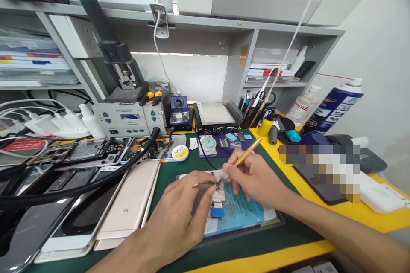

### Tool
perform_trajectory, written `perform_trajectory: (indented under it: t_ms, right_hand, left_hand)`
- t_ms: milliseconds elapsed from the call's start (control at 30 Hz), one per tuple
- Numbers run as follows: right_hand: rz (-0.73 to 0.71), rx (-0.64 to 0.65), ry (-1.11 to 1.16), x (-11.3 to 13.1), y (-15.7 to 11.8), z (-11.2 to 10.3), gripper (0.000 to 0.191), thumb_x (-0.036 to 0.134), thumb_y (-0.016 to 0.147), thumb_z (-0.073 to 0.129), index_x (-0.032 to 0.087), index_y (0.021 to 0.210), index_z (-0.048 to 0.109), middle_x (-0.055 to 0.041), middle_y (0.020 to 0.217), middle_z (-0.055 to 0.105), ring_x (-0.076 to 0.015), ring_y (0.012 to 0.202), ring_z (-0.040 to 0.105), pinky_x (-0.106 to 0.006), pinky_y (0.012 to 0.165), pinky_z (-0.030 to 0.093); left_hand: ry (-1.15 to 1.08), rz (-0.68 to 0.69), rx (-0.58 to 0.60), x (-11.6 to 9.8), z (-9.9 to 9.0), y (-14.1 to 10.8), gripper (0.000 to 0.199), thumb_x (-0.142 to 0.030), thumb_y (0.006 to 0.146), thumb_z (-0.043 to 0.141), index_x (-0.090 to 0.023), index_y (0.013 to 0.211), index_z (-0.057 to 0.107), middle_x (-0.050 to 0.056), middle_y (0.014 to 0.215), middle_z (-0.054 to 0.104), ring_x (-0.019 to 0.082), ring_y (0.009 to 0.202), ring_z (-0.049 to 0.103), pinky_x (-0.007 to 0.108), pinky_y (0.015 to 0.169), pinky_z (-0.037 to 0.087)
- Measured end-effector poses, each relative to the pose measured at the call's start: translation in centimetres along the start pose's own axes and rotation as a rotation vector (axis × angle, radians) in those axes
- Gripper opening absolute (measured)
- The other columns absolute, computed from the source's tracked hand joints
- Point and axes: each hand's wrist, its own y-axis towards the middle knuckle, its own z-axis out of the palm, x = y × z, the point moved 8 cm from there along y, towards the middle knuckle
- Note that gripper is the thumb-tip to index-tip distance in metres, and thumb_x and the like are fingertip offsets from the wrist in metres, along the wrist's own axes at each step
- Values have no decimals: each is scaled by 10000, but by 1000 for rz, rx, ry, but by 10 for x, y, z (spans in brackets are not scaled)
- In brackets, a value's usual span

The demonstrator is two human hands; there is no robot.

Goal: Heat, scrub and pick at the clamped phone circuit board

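Note:
My right hand (248, 175) is closed round a slim gold-handled tool (249, 152), held like a pen with its tip pointing down to the left. Its working end meets a small metallic part (218, 184), too small to make out. My left hand (182, 209) pinches what looks like a pair of metal tweezers (200, 185), their tips at the same part. Below the fingers lie a pale metal plate (218, 196) and a blue block (218, 212). Both rest on a blue work pad (248, 213) with dark streaks.
Several phones, one a gold phone (128, 204), lie at the left under a thick black hose (105, 185). Behind stand a grey rework station (128, 119), a soldering iron stand (180, 113) and a flat heating plate (214, 113). A spray can (333, 106) and bottle (304, 104) stand right.

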Motion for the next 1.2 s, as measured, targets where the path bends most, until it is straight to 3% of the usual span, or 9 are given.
perform_trajectory:
  t_ms: [233, 600, 800, 1033, 1200]
  right_hand:
    - [-9, 8, -8, 0, -1, 0, 248, 312, 982, 587, 211, 765, 522, 58, 503, 565, -71, 327, 440, -184, 347, 355]
    - [-25, 28, 3, 2, -4, 2, 220, 282, 972, 605, 203, 780, 531, 44, 596, 606, -89, 455, 568, -158, 373, 390]
    - [0, 9, 15, 0, -3, 1, 238, 287, 953, 637, 206, 770, 509, 74, 512, 575, -49, 331, 435, -156, 340, 353]
    - [9, -9, 70, 0, 1, 0, 265, 371, 961, 620, 203, 787, 510, 57, 536, 615, -56, 318, 461, -144, 307, 355]
    - [13, 10, 172, 3, 1, 0, 329, 444, 876, 716, 194, 792, 519, 29, 602, 657, -76, 343, 516, -155, 293, 380]
  left_hand:
    - [-1, -15, 0, 1, 0, 1, 221, -130, 1019, 511, -244, 1206, 535, 40, 1100, 725, 172, 969, 741, 270, 830, 599]
    - [-4, -12, 12, 0, 1, 1, 224, -107, 1016, 505, -233, 1200, 527, 18, 1102, 708, 143, 962, 728, 244, 835, 566]
    - [-31, -1, 27, 0, 0, 1, 240, -104, 1016, 499, -229, 1219, 520, 26, 1108, 702, 150, 990, 718, 261, 860, 562]
    - [-32, 6, 17, -1, 0, -1, 237, -103, 1016, 505, -225, 1219, 515, 26, 1125, 700, 140, 989, 710, 249, 858, 552]
    - [-28, -15, -28, 0, -5, 3, 185, -117, 1018, 506, -237, 1155, 536, 6, 1095, 709, 136, 989, 722, 233, 856, 546]
